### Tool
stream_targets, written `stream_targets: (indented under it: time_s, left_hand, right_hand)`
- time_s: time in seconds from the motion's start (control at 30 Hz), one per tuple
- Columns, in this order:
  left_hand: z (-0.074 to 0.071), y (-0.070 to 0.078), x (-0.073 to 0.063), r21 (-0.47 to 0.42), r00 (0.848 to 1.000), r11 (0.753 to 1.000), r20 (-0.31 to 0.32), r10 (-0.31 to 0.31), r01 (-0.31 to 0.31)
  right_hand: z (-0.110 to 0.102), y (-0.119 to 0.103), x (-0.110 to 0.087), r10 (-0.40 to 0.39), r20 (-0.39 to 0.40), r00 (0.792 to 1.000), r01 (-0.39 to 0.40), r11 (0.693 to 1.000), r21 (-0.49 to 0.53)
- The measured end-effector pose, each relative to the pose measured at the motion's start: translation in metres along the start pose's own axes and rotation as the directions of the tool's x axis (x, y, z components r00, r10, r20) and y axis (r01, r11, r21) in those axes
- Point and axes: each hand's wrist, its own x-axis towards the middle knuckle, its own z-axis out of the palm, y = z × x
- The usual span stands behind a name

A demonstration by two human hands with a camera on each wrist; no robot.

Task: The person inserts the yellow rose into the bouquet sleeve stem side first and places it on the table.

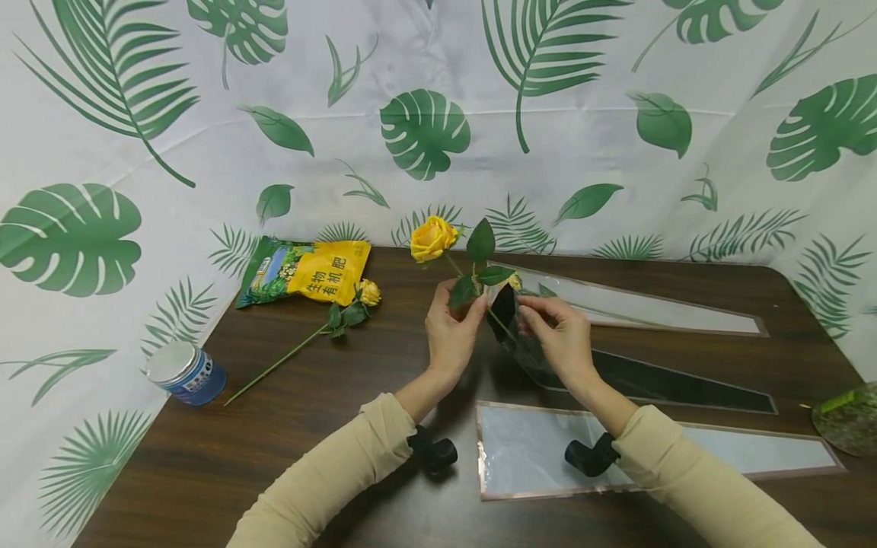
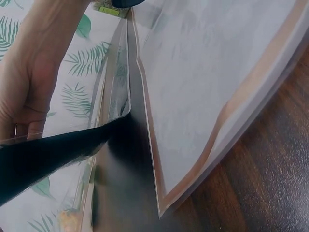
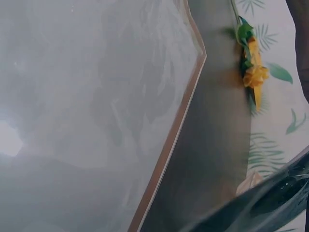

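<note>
A yellow rose (image 1: 433, 240) with green leaves is held by my left hand (image 1: 452, 331), thumb and fingers pinching its stem just below the leaves. The stem slants down to the right, into the mouth of a black flower sleeve (image 1: 658, 380) with a clear front. My right hand (image 1: 562, 339) pinches the rim of that sleeve and lifts its wide end off the table; its narrow end points right. The left wrist view shows the raised black sleeve (image 2: 53, 154) beside the right hand (image 2: 29, 82). The stem's lower part is hard to see inside the sleeve.
Behind lies a white sleeve (image 1: 685, 310) with a rose inside. Another white sleeve (image 1: 527, 449) lies in front. Left are a second loose rose (image 1: 370, 292), a yellow-green fertilizer bag (image 1: 336, 266) and a blue tin (image 1: 195, 377). A glass jar (image 1: 849, 422) stands at the right edge.
</note>
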Motion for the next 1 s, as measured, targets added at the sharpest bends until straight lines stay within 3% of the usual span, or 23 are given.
stream_targets:
  time_s: [0.1, 0.27, 0.4, 0.5, 0.67, 0.83, 1.0]
  left_hand:
    - [0.001, 0.001, -0.001, 0.004, 1.000, 1.000, 0.011, 0.026, -0.026]
    - [0.002, -0.005, -0.004, 0.171, 0.995, 0.981, 0.053, 0.081, -0.089]
    - [0.000, -0.010, -0.008, 0.275, 0.994, 0.959, 0.098, 0.045, -0.071]
    - [-0.002, 0.000, -0.011, 0.234, 0.993, 0.972, 0.122, 0.003, -0.031]
    - [-0.004, 0.025, -0.017, 0.115, 0.993, 0.993, 0.118, 0.009, -0.023]
    - [-0.006, 0.025, -0.018, 0.111, 0.999, 0.994, 0.041, 0.000, -0.005]
    - [-0.006, 0.026, -0.017, 0.068, 1.000, 0.998, 0.014, 0.007, -0.008]
  right_hand:
    - [0.001, 0.000, 0.000, -0.022, -0.001, 1.000, 0.022, 1.000, -0.019]
    - [0.003, -0.001, 0.000, -0.052, -0.004, 0.999, 0.052, 0.998, -0.038]
    - [0.005, -0.004, 0.001, -0.056, -0.001, 0.998, 0.056, 0.998, -0.033]
    - [0.006, -0.005, 0.001, -0.035, 0.002, 0.999, 0.035, 0.999, -0.024]
    - [0.005, -0.003, 0.002, 0.004, -0.002, 1.000, -0.004, 1.000, -0.021]
    - [0.006, -0.002, 0.002, 0.005, -0.004, 1.000, -0.005, 1.000, 0.018]
    - [0.007, -0.002, 0.002, 0.017, 0.000, 1.000, -0.017, 0.999, 0.038]
